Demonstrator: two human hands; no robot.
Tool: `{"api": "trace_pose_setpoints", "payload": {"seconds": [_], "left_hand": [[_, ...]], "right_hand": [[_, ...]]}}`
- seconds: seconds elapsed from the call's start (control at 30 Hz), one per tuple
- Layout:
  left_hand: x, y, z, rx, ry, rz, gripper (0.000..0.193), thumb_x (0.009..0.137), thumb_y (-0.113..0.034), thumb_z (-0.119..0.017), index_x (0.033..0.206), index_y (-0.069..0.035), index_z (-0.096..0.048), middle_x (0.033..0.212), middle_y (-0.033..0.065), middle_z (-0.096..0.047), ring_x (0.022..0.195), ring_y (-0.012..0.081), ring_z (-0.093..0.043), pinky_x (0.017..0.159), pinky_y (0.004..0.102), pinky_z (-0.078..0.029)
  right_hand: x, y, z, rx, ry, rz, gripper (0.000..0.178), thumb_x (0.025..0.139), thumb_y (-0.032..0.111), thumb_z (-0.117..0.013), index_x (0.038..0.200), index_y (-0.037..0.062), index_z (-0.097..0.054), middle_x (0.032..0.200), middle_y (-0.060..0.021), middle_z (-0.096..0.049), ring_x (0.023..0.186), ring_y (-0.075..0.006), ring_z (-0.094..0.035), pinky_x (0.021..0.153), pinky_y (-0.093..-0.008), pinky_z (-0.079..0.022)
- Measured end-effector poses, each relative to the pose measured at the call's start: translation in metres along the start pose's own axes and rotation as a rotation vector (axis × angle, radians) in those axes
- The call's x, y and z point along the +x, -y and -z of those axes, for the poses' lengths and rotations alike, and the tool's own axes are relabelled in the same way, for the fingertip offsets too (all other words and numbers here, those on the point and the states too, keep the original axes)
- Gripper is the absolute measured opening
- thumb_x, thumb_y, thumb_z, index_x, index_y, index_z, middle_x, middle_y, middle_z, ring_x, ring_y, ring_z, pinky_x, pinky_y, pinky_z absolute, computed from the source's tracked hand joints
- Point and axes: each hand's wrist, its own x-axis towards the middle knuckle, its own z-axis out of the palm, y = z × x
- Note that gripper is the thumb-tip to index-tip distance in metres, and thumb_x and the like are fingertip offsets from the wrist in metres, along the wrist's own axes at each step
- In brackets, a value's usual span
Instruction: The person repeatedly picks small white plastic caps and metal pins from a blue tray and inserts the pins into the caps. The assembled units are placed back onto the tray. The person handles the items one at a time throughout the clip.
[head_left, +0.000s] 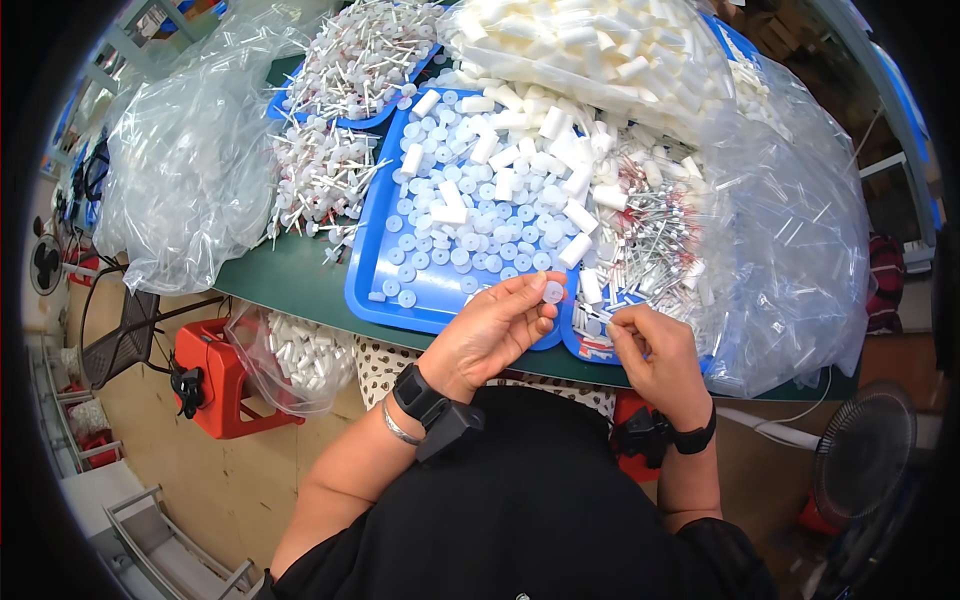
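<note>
My left hand [490, 330] pinches a small translucent plastic disc [553, 292] between thumb and fingers, above the front edge of a blue tray [385, 298]. That tray bears many similar discs [495, 240] and white cylinders [450, 213]. To the right, my right hand [660, 350] is closed in a pinch around a thin pin [598, 316], whose end points toward the disc. The two hands are a short way apart. Close beyond the right hand lies a heap of thin metal pins [665, 225] with white and red parts.
Finished-looking disc-and-stem pieces [325, 170] are heaped at the left. A clear bag of white cylinders [610, 50] lies at the back, with crumpled clear bags on the left [185, 180] and right [785, 230]. A red stool [215, 380] and a black fan [865, 455] stand below.
</note>
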Motion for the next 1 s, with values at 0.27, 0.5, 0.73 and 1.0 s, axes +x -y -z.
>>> {"api": "trace_pose_setpoints", "payload": {"seconds": [0.27,0.5,0.73,1.0], "left_hand": [[0.0013,-0.0007,0.003,-0.032,-0.001,-0.014,0.029,0.099,-0.018,-0.056,0.12,0.003,-0.057,0.093,0.0007,-0.063,0.082,0.0068,-0.062,0.074,0.0212,-0.053],[0.0026,0.0016,0.0058,-0.049,-0.026,-0.025,0.031,0.099,-0.018,-0.056,0.122,0.004,-0.054,0.104,0.0074,-0.061,0.088,0.011,-0.06,0.077,0.0228,-0.053],[-0.0004,-0.0001,-0.0024,0.104,-0.075,-0.042,0.029,0.097,-0.017,-0.06,0.119,0.001,-0.058,0.098,0.0027,-0.063,0.084,0.0089,-0.061,0.075,0.0225,-0.053],[-0.002,0.0,-0.0026,0.16,-0.074,-0.049,0.028,0.095,-0.016,-0.064,0.117,0.0,-0.061,0.096,0.0017,-0.064,0.082,0.0086,-0.063,0.074,0.0221,-0.054]], "right_hand": [[0.0019,-0.0047,-0.0021,-0.079,-0.035,0.034,0.006,0.084,0.004,-0.067,0.085,0.0017,-0.061,0.071,-0.01,-0.062,0.057,-0.0237,-0.06,0.054,-0.0329,-0.047],[0.005,-0.0067,-0.0011,-0.099,-0.045,0.182,0.006,0.082,0.002,-0.068,0.083,0.0014,-0.062,0.074,-0.0108,-0.064,0.065,-0.0279,-0.063,0.059,-0.0354,-0.049],[0.0037,-0.004,0.0026,-0.12,-0.056,0.097,0.007,0.081,0.003,-0.068,0.083,0.0014,-0.061,0.074,-0.0109,-0.063,0.065,-0.0283,-0.063,0.058,-0.0361,-0.049],[0.0018,-0.0061,0.0023,-0.123,-0.075,0.134,0.008,0.08,0.002,-0.069,0.083,0.0016,-0.062,0.074,-0.0106,-0.063,0.066,-0.0283,-0.063,0.058,-0.0369,-0.049]]}}
